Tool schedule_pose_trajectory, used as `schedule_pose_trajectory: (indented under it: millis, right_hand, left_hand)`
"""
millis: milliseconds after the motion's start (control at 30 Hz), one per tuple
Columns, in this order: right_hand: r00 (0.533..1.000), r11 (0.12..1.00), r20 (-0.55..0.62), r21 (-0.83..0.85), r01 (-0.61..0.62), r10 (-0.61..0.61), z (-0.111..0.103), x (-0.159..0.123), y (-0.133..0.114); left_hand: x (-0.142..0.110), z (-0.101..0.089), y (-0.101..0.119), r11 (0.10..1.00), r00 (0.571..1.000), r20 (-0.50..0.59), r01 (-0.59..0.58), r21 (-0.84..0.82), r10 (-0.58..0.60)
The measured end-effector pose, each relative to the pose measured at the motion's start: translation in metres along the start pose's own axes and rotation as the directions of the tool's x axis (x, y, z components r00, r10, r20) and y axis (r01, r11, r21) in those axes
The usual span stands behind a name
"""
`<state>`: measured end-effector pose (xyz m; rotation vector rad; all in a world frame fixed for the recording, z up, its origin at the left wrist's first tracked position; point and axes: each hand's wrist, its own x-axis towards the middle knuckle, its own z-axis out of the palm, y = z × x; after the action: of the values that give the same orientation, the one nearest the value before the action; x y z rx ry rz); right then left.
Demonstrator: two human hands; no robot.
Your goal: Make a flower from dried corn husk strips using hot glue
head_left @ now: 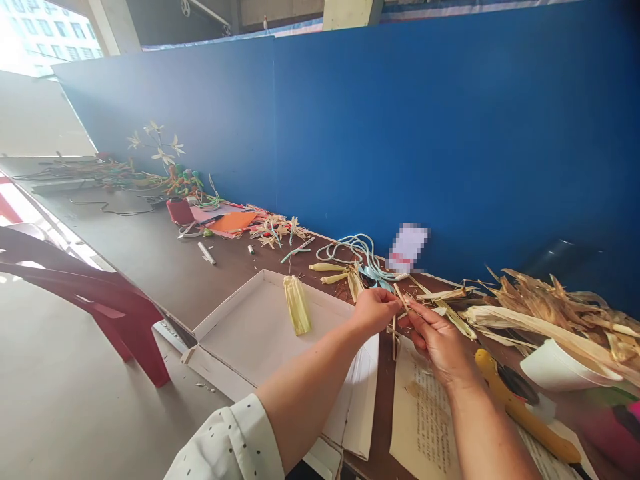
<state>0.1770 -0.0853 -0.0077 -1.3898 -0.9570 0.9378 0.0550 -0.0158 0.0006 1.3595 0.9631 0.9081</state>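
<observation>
you're working over the brown table (165, 267), near one corner of the shallow white box (250, 323); your left hand (376, 312) and right hand (440, 340), nearly touching, are pinching a thin straw-coloured strip (401, 297) between them. keeping that pinch light is probably preventing splitting.

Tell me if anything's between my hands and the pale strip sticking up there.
Nothing visible is: the pale strip sits right at the fingers of your left hand and right hand. The light-blue ribbon lies beyond them.
</observation>
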Motion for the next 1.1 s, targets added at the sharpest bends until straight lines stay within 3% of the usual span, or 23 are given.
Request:
schedule_pose_trajectory:
  millis: [167,267,400,500,600,800,933,1000,1100]
  right_hand:
    - [0.978,0.992,-0.200,-0.119,0.038,-0.062,-0.008,0.005,0.003]
    - [0.963,0.998,-0.263,-0.001,0.057,-0.055,-0.009,0.003,-0.001]
    - [0.992,0.983,-0.128,0.183,0.007,0.017,-0.003,-0.004,-0.007]
    - [0.997,0.986,0.004,0.149,-0.076,0.076,0.002,-0.006,-0.007]
    - [0.999,0.995,0.013,0.079,-0.052,0.052,0.003,-0.002,-0.002]
    - [0.973,0.993,-0.225,-0.111,0.031,-0.056,-0.008,0.007,0.007]
    - [0.929,0.996,-0.359,-0.031,0.086,-0.091,-0.008,0.003,-0.002]
    - [0.945,0.991,-0.323,0.097,0.097,-0.060,-0.005,-0.001,-0.007]
    - [0.988,0.977,-0.157,0.208,0.038,-0.005,0.000,-0.006,-0.013]
  left_hand:
    - [-0.001,0.001,0.000,0.996,1.000,-0.005,0.028,0.088,-0.028]
    - [0.000,0.001,-0.001,0.995,0.998,-0.007,0.058,0.079,-0.057]
    - [0.004,0.001,-0.005,0.998,0.998,-0.035,0.054,0.014,-0.053]
    - [0.005,0.001,-0.006,0.998,1.000,-0.017,0.025,-0.051,-0.026]
    - [0.003,0.001,-0.003,0.998,1.000,-0.011,0.009,-0.061,-0.010]
    - [-0.002,0.001,0.001,0.998,0.999,-0.010,0.049,0.046,-0.048]
    - [0.000,0.000,0.000,0.996,0.998,-0.021,0.066,0.059,-0.065]
    - [0.001,0.000,-0.001,0.996,0.997,-0.026,0.074,0.053,-0.073]
    - [0.002,-0.001,-0.001,0.996,0.997,-0.036,0.068,0.049,-0.067]
